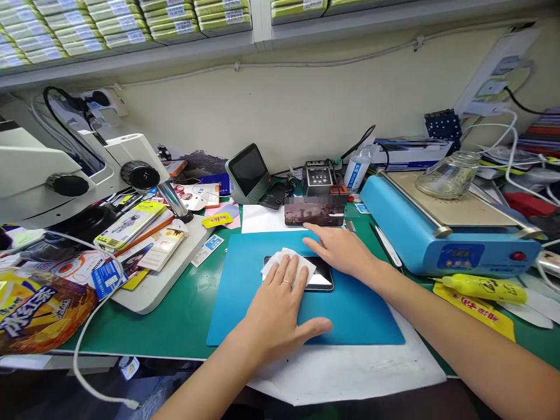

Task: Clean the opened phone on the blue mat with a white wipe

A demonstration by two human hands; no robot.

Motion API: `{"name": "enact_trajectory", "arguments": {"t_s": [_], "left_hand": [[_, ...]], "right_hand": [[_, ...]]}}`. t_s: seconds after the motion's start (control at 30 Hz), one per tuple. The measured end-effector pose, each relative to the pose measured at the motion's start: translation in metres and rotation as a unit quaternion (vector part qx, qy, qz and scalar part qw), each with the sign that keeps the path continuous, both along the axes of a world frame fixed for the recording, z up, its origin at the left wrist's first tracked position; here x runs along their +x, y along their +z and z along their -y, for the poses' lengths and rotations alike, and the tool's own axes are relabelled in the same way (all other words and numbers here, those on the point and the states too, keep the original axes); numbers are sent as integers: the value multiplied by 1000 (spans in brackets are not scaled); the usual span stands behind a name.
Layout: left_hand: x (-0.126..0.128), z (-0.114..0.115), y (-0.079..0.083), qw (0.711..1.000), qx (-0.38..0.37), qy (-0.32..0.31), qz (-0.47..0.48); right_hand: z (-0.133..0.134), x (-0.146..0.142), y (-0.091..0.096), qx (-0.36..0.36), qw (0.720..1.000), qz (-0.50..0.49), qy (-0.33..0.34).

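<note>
A dark phone (pixel 324 274) lies on the blue mat (pixel 236 326), partly covered by a white wipe (pixel 269 265). My left hand (pixel 280 297), a ring on one finger, rests flat on this wipe with the thumb spread away to the right. Beyond the mat, a second phone (pixel 314 213) stands on its long side, its screen lit with a picture. My right hand (pixel 339 248) reaches toward it, index finger stretched to its lower edge and thumb apart. Whether that fingertip touches the screen I cannot tell. Nothing shows in the right hand.
A microscope (pixel 131 157) stands left, its base (pixel 153 291) loaded with boxes. A bottle of brown drink (pixel 44 309) is nearer. On the right a blue heating plate machine (pixel 450 245) carries a glass jar (pixel 448 175). A yellow tube (pixel 483 287) lies before it. A cable (pixel 79 350) hangs over the edge.
</note>
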State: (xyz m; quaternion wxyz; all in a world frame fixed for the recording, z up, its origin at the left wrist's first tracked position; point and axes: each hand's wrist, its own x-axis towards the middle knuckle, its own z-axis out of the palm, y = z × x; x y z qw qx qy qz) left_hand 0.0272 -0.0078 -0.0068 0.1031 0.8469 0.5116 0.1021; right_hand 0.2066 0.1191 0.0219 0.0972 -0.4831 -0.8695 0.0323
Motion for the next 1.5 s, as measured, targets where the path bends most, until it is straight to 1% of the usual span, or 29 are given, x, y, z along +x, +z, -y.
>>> {"name": "enact_trajectory", "arguments": {"t_s": [0.13,0.2,0.27,0.37,0.43,0.53,0.67,0.77,0.97,1.03,1.1,1.13,1.2,1.27,1.3,1.4,1.5], "left_hand": [[25,-11,5,999,-15,-44,14],[29,-15,5,998,-10,-52,16],[26,-14,4,999,3,-50,12],[12,-9,1,999,24,-37,-8],[2,-3,0,999,35,-28,-24],[-8,3,-1,998,47,-22,-43],[-10,5,-5,997,68,-16,-45],[-9,5,-8,996,75,-18,-39],[-10,5,-6,997,59,-17,-43],[-10,5,-5,997,53,-15,-44],[-9,4,-4,998,49,-14,-42],[-9,4,-4,998,49,-14,-39],[-9,3,-4,998,51,-14,-32],[-8,2,-4,998,51,-15,-27],[-8,1,-4,998,50,-15,-26],[-8,1,-6,998,52,-18,-21],[-8,0,-8,998,51,-17,-14]], "right_hand": [[3,19,-3,-6,998,-15,-62],[2,23,-5,-8,997,-12,-81],[0,27,-6,-3,995,-6,-96],[-3,34,-7,6,992,1,-123],[-6,37,-7,10,993,8,-121],[-9,33,-5,21,993,31,-109],[-14,28,-3,10,984,15,-177],[-17,31,-3,-7,981,10,-194],[-14,36,0,-10,982,-25,-188],[-14,36,-1,-8,982,-25,-190],[-13,32,-2,6,984,-13,-175],[-12,28,-3,15,988,0,-154],[-10,17,-3,26,995,35,-90],[-9,1,-2,25,997,71,-29],[-10,-8,-1,22,996,82,-12],[-15,-32,4,21,996,91,0],[-23,-45,6,15,996,92,-15]]}}
